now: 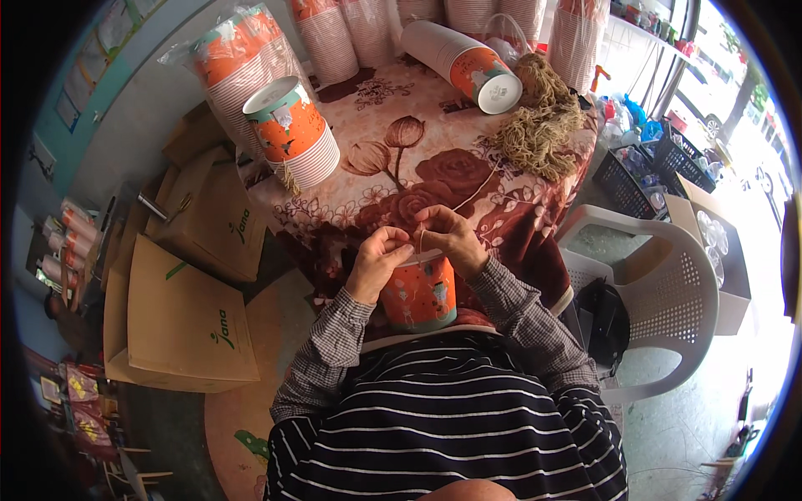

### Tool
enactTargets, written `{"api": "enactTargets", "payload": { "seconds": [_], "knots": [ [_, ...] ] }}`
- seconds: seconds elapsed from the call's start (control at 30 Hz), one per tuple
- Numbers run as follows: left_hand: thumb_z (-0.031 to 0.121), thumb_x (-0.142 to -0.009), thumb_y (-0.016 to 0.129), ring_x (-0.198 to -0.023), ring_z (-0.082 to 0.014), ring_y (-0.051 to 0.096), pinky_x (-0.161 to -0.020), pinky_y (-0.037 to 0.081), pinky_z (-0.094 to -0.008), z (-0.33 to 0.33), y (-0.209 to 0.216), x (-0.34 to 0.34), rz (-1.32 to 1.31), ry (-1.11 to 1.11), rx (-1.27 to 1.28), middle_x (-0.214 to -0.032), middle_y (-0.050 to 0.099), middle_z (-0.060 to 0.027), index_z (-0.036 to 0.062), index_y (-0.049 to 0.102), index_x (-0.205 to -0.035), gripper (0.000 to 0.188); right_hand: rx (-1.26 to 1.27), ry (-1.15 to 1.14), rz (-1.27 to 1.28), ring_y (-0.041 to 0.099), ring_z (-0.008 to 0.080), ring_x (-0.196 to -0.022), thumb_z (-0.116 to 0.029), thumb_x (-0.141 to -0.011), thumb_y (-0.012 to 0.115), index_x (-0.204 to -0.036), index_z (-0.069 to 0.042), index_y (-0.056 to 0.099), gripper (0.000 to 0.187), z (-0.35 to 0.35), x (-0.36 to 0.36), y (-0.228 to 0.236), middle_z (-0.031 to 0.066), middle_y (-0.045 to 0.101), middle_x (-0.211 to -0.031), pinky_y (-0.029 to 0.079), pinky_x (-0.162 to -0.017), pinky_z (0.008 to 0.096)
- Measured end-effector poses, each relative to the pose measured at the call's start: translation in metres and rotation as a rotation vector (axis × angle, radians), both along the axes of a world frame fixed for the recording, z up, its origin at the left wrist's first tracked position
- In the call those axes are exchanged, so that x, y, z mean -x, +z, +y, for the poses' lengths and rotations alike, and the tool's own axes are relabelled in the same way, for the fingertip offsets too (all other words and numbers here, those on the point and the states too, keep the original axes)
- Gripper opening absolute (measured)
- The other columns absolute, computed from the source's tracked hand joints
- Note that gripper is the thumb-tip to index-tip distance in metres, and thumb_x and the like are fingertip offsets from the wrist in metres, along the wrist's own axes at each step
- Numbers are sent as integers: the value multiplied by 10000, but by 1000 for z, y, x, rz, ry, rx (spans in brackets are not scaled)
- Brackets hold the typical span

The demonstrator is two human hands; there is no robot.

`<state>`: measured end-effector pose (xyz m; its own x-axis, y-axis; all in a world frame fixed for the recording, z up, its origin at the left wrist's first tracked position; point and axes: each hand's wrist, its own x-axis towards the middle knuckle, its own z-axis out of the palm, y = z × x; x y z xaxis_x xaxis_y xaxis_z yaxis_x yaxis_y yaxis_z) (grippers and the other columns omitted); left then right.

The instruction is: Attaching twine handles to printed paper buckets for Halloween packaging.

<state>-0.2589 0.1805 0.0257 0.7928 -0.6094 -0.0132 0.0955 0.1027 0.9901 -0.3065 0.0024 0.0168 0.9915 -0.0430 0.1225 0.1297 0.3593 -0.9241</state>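
Note:
An orange paper bucket [420, 292] with a teal lower band rests against my front at the table's near edge. Above its rim my left hand [378, 260] is closed in a pinch, its fingertips close to the right hand's. My right hand [452, 239] pinches a thin beige string [420, 242] over the bucket's rim. Whether the left fingers also grip the string is hard to make out. A tangled hank of beige string [543, 125] lies at the table's far right, with a loose strand trailing toward my hands.
On the flowered tablecloth [368, 108] stand a stack of orange buckets [292, 134] at left and wrapped stacks [326, 42] behind. Another stack lies tipped [464, 67]. Cardboard boxes [180, 317] are on the left, a white plastic chair [668, 292] with a black bag [603, 321] on the right.

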Motion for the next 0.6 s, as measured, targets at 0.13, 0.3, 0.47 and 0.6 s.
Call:
{"api": "enactTargets", "payload": {
  "seconds": [0.13, 0.3, 0.47, 0.6],
  "knots": [
    [43, -879, 636, -845, -92, 612, -787, 501, -216, -1, 7, 1, -57, -67, -32, -901, 636, -38, 0, 541, -1037, 190, 15, 36, 12, 597, 88, -736, -6, -834, 645, -1037, -47, 543, 230, -1, -4, 0, 7, 610, -853, 507, -690, 224],
    [150, -827, 718, -757, -85, 617, -675, 508, -233, -4, -3, -2, -415, 67, -199, -813, 673, -62, -25, 643, -904, 206, 42, 10, 75, 553, 56, -648, -22, -793, 625, -963, -73, 549, 193, 8, -3, -3, -23, 596, -764, 450, -574, 201],
    [94, -883, 643, -804, -75, 617, -756, 500, -210, 3, 3, -5, -130, -101, -180, -892, 664, -15, -26, 648, -966, 145, 60, 113, 119, 577, 87, -664, -67, -780, 641, -958, -57, 566, 193, -3, -8, 1, -1, 598, -769, 473, -579, 228],
    [123, -902, 625, -783, -65, 584, -762, 472, -211, 6, 13, -15, 51, -210, -115, -858, 642, 1, 1, 644, -963, 138, -287, 224, 214, 608, 120, -678, -77, -855, 610, -1032, -42, 590, 181, -18, -13, 21, 23, 627, -836, 498, -600, 247]
  ]
}}
